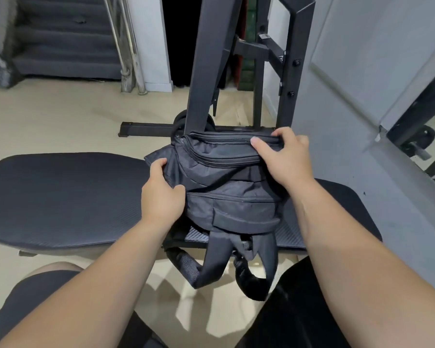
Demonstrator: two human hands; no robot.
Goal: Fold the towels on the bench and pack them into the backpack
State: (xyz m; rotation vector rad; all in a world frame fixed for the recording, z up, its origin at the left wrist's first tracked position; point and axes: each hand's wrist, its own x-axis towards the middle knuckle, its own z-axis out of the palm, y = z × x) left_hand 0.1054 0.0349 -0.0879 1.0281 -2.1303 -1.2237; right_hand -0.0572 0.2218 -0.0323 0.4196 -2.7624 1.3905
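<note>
A black backpack (226, 189) lies across the middle of the black padded bench (60, 197), its zipped top turned away from me and its shoulder straps hanging over the near edge. My left hand (161, 194) grips the fabric at the backpack's left side. My right hand (281, 156) grips the top right edge, thumb on the zipper seam and fingers curled over the far rim. No towel shows in this view.
A black metal rack frame (211, 66) rises just behind the bench, its base bar on the beige floor (60, 114). Grey stairs (65, 41) stand at the back left. A grey wall with a mirror (432, 116) is on the right. My knees sit below the bench.
</note>
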